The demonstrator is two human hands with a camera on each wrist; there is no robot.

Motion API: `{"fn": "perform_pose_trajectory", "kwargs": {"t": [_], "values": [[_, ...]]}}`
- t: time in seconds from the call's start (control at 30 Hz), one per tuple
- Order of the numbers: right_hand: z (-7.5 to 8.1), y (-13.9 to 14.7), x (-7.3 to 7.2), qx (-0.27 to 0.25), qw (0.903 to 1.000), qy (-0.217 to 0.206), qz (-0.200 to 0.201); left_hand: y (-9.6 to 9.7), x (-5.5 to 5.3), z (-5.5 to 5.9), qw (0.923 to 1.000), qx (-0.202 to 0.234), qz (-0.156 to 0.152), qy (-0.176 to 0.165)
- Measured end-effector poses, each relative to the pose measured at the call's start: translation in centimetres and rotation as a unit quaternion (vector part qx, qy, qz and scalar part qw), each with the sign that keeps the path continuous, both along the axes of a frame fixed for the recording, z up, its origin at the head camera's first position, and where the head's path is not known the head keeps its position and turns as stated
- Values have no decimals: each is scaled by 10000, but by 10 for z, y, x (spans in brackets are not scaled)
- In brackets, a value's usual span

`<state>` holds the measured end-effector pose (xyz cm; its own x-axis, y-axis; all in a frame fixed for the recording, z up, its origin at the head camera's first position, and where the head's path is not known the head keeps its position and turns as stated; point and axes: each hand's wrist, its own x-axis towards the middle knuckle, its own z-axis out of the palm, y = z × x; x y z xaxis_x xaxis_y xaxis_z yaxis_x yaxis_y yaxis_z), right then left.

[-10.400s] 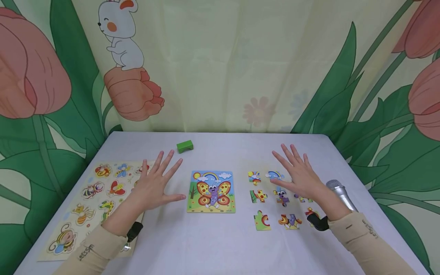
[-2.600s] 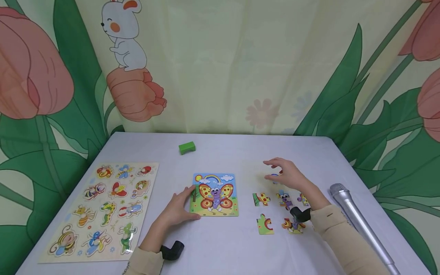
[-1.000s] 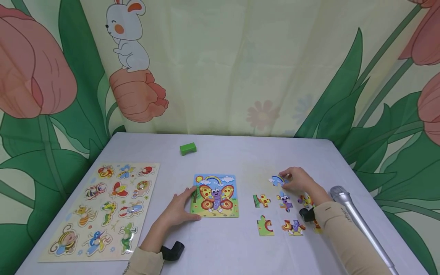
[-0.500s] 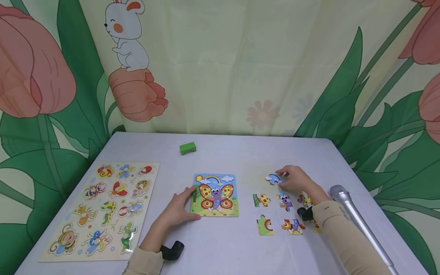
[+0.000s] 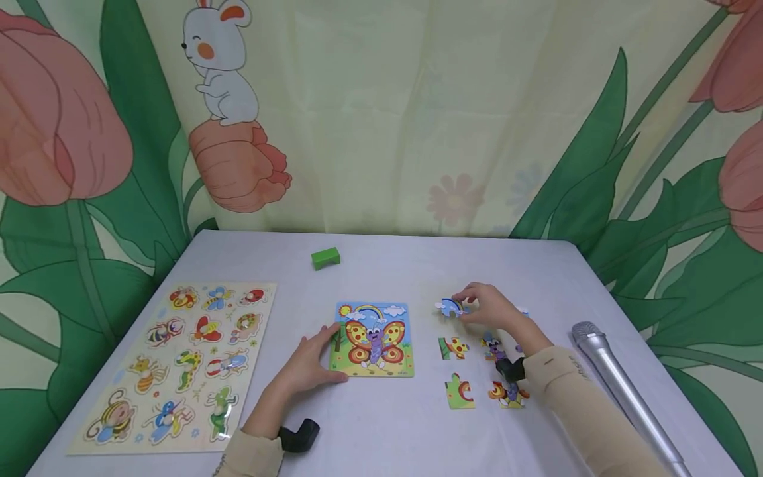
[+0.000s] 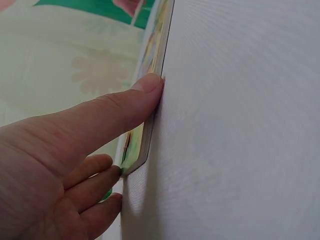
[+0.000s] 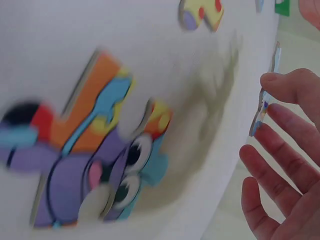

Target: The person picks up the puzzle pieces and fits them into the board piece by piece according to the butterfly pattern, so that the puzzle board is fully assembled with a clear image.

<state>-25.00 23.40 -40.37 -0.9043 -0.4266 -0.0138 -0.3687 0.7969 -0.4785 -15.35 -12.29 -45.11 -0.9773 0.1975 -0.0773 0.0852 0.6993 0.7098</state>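
My left hand (image 5: 304, 366) rests at the near left corner of a butterfly puzzle board (image 5: 373, 344). In the left wrist view, its straight thumb (image 6: 115, 112) touches the near edge and the other fingers lie by the corner. My right hand (image 5: 491, 310) pinches a rainbow puzzle piece (image 5: 447, 307) between thumb and fingers, to the right of the board. The right wrist view shows the piece (image 7: 259, 115) edge-on at the fingertips. Loose pieces lie below that hand: a green and yellow one (image 5: 454, 348), a purple one (image 5: 492, 344), and others partly covered by the arm.
A large insect puzzle board (image 5: 197, 351) lies on the left of the white table. A green block (image 5: 325, 258) sits near the far edge. A silver microphone (image 5: 626, 391) lies along the right, beside my right forearm.
Earlier both hands were spread in the air; the left has come down to the butterfly board. My right hand has taken up the rainbow piece and moved left with it. The sun piece has left its place.
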Motion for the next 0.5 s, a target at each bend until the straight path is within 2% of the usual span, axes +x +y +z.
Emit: {"fn": "perform_pose_trajectory", "kwargs": {"t": [0.2, 0.5], "values": [[-2, -19, 1, -152, 9995, -8, 261, 0, -1, 0, 10000, -21, -16, 23], [-4, -52, 3, -124, 9992, -134, 354, 0, -2, -2, 10000, -32, -41, 31]]}}
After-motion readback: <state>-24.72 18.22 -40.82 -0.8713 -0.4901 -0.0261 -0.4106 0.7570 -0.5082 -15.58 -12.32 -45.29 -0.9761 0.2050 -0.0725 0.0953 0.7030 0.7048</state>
